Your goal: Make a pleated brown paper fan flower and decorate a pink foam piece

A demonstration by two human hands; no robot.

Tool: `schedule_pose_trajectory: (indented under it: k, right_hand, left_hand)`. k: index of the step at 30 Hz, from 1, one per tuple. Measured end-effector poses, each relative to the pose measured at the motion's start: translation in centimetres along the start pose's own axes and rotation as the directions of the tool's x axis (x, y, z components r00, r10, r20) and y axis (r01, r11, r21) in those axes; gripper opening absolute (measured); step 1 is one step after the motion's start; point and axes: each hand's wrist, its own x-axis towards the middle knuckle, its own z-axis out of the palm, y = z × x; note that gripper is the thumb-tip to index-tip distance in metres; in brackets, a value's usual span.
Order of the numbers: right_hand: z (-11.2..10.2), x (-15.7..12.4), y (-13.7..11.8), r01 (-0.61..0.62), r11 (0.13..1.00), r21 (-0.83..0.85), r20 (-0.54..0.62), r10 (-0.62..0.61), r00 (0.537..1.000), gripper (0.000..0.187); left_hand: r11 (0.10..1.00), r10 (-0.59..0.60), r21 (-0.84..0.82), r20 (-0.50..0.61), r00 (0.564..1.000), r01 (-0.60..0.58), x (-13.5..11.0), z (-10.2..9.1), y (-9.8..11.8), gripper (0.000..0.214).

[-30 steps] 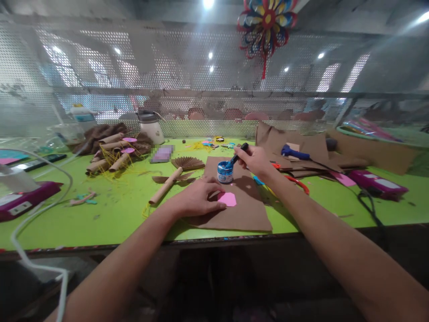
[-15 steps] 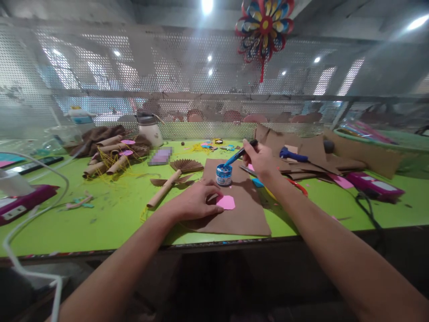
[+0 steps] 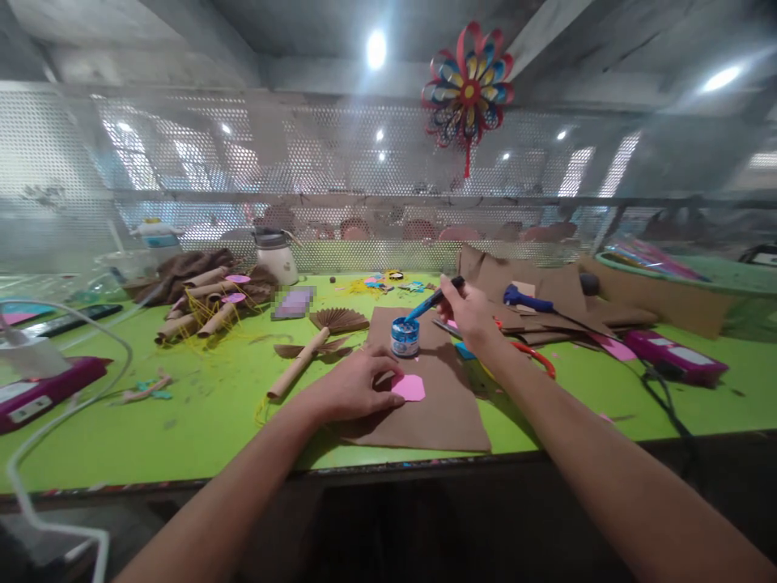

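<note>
Blue smears coat the pot (image 3: 405, 340) upright on the cardboard (image 3: 449, 413) before me. From my head view, my right hand (image 3: 466, 312) is closed around a blue-and-black stick (image 3: 432, 300), its lower end in the pot's mouth. My left hand (image 3: 358, 385) curves at the edge of the pink paper (image 3: 411, 388), just my side of the pot; whether it pinches or merely presses, I cannot tell. Neither hand steadies the pot, so I judge a sideways push of the stick could tip it, and an overloaded end could drip blue on the paper. Scraps (image 3: 415, 287) and tubes (image 3: 217, 321) litter the green table (image 3: 200, 437). Beyond it stands a perforated screen (image 3: 340, 174); lights (image 3: 376, 50) glare overhead, near a bright flower ornament (image 3: 469, 91).
</note>
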Motion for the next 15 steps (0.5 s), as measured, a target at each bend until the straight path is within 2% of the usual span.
schedule_pose_trajectory:
  k: [5, 12, 15]
  right_hand:
    - [0.5, -0.1, 0.7, -0.004, 0.998, -0.061, 0.042, 0.006, 0.999, 0.046]
    - [1.5, -0.9, 1.3, 0.036, 0.953, -0.3, 0.267, 0.048, 0.963, 0.038]
    - [1.1, -0.5, 1.4, 0.051, 0.955, -0.291, 0.256, 0.026, 0.966, 0.039]
  left_hand:
    - [1.0, -0.001, 0.012, -0.01, 1.0, 0.001, -0.1, 0.1, 0.0, 0.036]
    - [1.0, 0.003, 0.005, -0.012, 1.0, -0.003, -0.1, 0.2, -0.2, 0.036]
    - [1.0, 0.015, 0.004, -0.018, 1.0, -0.015, -0.1, 0.2, -0.3, 0.035]
